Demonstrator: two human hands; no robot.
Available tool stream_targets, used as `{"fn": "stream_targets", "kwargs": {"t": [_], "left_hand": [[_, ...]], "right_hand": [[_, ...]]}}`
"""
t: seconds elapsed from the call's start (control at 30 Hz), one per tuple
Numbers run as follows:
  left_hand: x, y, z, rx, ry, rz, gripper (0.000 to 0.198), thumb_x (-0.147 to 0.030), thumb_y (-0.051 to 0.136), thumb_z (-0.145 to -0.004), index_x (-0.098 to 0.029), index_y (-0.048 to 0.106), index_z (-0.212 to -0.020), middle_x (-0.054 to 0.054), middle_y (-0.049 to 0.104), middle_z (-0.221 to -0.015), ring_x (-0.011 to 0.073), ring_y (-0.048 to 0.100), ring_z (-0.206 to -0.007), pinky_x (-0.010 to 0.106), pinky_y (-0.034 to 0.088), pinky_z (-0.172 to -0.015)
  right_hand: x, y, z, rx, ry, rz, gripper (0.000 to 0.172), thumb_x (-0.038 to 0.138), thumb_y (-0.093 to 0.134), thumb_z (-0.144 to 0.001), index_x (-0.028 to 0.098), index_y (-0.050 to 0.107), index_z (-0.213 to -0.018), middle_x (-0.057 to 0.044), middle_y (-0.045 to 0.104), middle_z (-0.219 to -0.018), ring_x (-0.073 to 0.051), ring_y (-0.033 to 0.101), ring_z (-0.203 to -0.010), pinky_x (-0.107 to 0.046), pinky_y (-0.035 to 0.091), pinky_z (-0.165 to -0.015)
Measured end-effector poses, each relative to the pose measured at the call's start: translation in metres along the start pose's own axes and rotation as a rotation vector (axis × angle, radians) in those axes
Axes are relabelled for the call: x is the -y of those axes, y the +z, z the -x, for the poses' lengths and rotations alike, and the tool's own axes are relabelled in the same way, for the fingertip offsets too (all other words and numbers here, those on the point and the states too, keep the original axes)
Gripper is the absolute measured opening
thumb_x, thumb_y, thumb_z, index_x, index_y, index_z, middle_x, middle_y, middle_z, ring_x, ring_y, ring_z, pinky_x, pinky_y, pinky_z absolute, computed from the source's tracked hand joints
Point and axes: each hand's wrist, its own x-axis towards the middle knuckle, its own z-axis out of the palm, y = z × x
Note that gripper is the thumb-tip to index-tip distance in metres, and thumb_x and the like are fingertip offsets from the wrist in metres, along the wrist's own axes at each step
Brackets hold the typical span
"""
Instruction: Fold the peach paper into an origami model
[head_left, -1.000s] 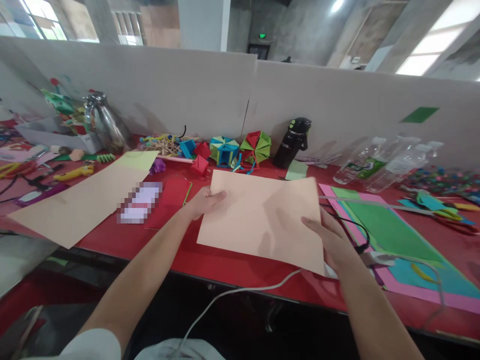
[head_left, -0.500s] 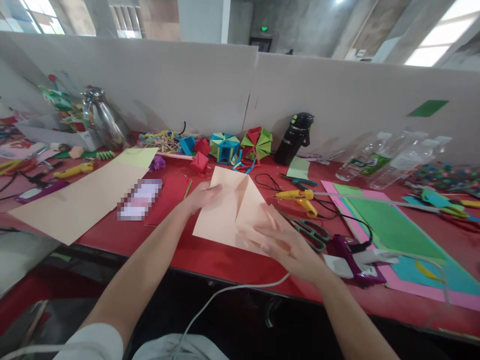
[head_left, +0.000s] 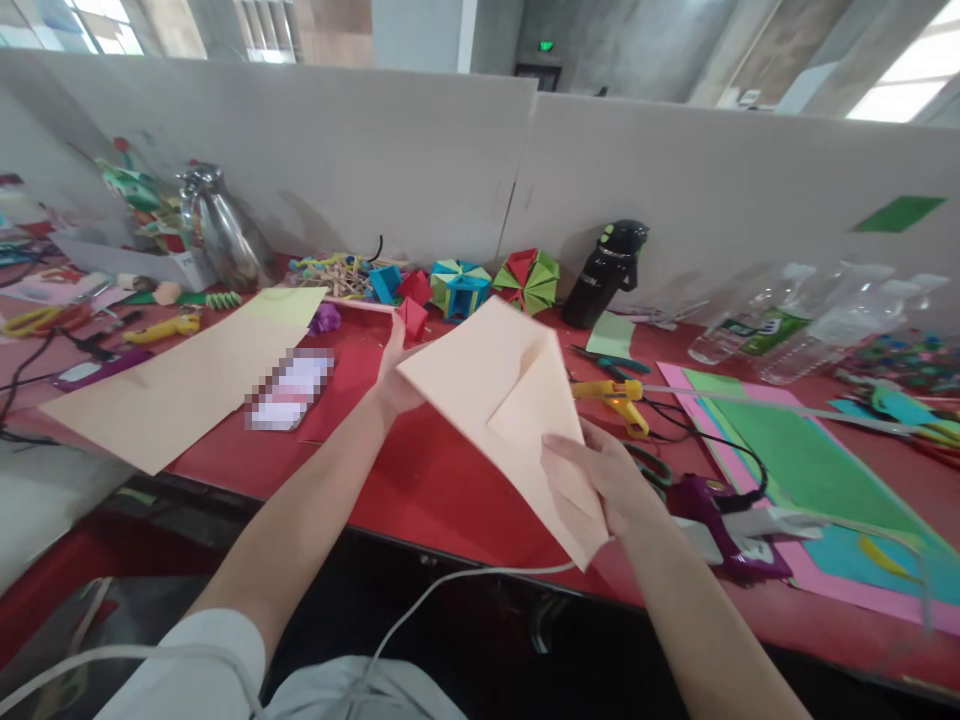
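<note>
A folded sheet of peach paper (head_left: 472, 370) is lifted and tilted above the red table, with a raised triangular flap on its right part. My right hand (head_left: 600, 470) pinches its right edge, thumb on the upper face and the other fingers mostly hidden behind it. At the sheet's left corner is my left hand (head_left: 396, 375), its visible fingers stretched upward and not closed round the paper; part of this hand is hidden by the sheet. Beside my left hand lie red paper (head_left: 345, 385) and a blurred-out phone (head_left: 292, 390).
A large peach sheet (head_left: 180, 380) lies left. Folded paper shapes (head_left: 459, 290) and a black bottle (head_left: 604, 275) stand behind. A yellow glue gun (head_left: 619, 395), scissors (head_left: 649, 468), a purple power strip (head_left: 724, 525) and coloured sheets (head_left: 810, 460) are right. A white cable (head_left: 465, 577) crosses the front edge.
The peach paper has risen from the table and tilted. My right hand, earlier blurred over the paper, now grips its right edge. My left hand has moved from its top to its left corner.
</note>
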Motion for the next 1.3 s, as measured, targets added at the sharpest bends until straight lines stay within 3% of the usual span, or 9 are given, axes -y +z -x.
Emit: {"fn": "stream_targets", "kwargs": {"t": [0.13, 0.2, 0.3, 0.5, 0.7, 0.87, 0.97, 1.07, 1.3], "left_hand": [[0.014, 0.01, 0.004, 0.228, -0.128, 0.093, 0.076, -0.077, 0.059, -0.067, -0.017, 0.058, -0.114, 0.016, 0.066, -0.115, 0.0304, 0.065, -0.1, 0.047, 0.053, -0.083], [0.024, 0.017, 0.006, 0.184, -0.119, -0.037, 0.071, -0.047, 0.083, -0.06, -0.019, 0.053, -0.118, 0.013, 0.066, -0.111, 0.0253, 0.067, -0.09, 0.044, 0.054, -0.08], [0.034, 0.021, 0.005, 0.06, -0.011, -0.182, 0.073, -0.024, 0.086, -0.056, -0.018, 0.05, -0.119, 0.008, 0.067, -0.094, 0.0214, 0.066, -0.081, 0.04, 0.055, -0.075], [0.029, 0.001, -0.007, -0.101, 0.25, -0.39, 0.07, -0.023, 0.081, -0.062, -0.015, 0.048, -0.124, 0.001, 0.065, -0.077, 0.0154, 0.063, -0.073, 0.029, 0.05, -0.073], [0.027, -0.003, -0.013, -0.114, 0.304, -0.38, 0.07, -0.025, 0.081, -0.064, -0.016, 0.048, -0.125, 0.008, 0.069, -0.094, 0.0196, 0.065, -0.085, 0.032, 0.051, -0.078], [0.025, 0.015, -0.009, -0.016, 0.273, -0.312, 0.053, -0.035, 0.074, -0.075, -0.017, 0.053, -0.12, 0.014, 0.062, -0.126, 0.0264, 0.059, -0.114, 0.036, 0.049, -0.092], [0.022, 0.028, -0.012, -0.025, 0.303, -0.346, 0.069, -0.033, 0.084, -0.063, -0.017, 0.051, -0.122, 0.015, 0.058, -0.131, 0.0297, 0.056, -0.119, 0.038, 0.05, -0.093], [0.019, 0.035, -0.019, -0.015, 0.319, -0.319, 0.079, -0.029, 0.089, -0.054, -0.017, 0.05, -0.121, 0.016, 0.06, -0.129, 0.0312, 0.059, -0.115, 0.038, 0.052, -0.089], [0.014, 0.02, -0.013, 0.091, 0.184, -0.321, 0.065, -0.028, 0.084, -0.063, -0.017, 0.049, -0.116, 0.013, 0.071, -0.102, 0.0287, 0.07, -0.088, 0.039, 0.056, -0.076]], "right_hand": [[-0.016, 0.016, -0.018, -0.11, -0.23, -0.108, 0.046, 0.023, 0.084, -0.062, 0.02, 0.066, -0.105, -0.009, 0.072, -0.114, -0.029, 0.068, -0.102, -0.04, 0.057, -0.086], [-0.021, 0.026, -0.027, -0.084, -0.301, -0.113, 0.048, 0.022, 0.083, -0.062, 0.017, 0.066, -0.106, -0.011, 0.071, -0.118, -0.03, 0.065, -0.109, -0.042, 0.054, -0.093], [-0.023, 0.042, -0.042, -0.054, -0.367, -0.115, 0.054, 0.023, 0.082, -0.063, 0.016, 0.063, -0.114, -0.011, 0.068, -0.121, -0.031, 0.064, -0.11, -0.045, 0.052, -0.095], [-0.003, 0.057, -0.072, 0.044, -0.352, -0.075, 0.06, 0.024, 0.085, -0.059, 0.018, 0.062, -0.114, -0.01, 0.068, -0.123, -0.03, 0.062, -0.114, -0.045, 0.051, -0.097], [0.016, 0.044, -0.099, 0.052, -0.266, -0.125, 0.046, 0.031, 0.083, -0.062, 0.02, 0.066, -0.103, -0.009, 0.067, -0.125, -0.03, 0.062, -0.114, -0.042, 0.052, -0.095], [0.006, 0.045, -0.097, -0.091, -0.507, 0.063, 0.074, 0.032, 0.085, -0.058, 0.021, 0.054, -0.124, -0.011, 0.063, -0.128, -0.031, 0.058, -0.118, -0.047, 0.049, -0.099], [-0.001, 0.049, -0.091, -0.252, -0.651, 0.206, 0.097, 0.031, 0.086, -0.055, 0.022, 0.038, -0.138, -0.015, 0.05, -0.141, -0.031, 0.049, -0.128, -0.046, 0.044, -0.104], [-0.002, 0.048, -0.088, -0.239, -0.701, 0.194, 0.111, 0.03, 0.086, -0.056, 0.023, 0.022, -0.146, -0.017, 0.042, -0.146, -0.03, 0.046, -0.132, -0.047, 0.042, -0.106], [0.01, 0.029, -0.081, 0.011, -0.344, -0.161, 0.051, 0.035, 0.08, -0.067, 0.026, 0.059, -0.112, -0.005, 0.068, -0.121, -0.026, 0.064, -0.11, -0.04, 0.053, -0.093]]}}
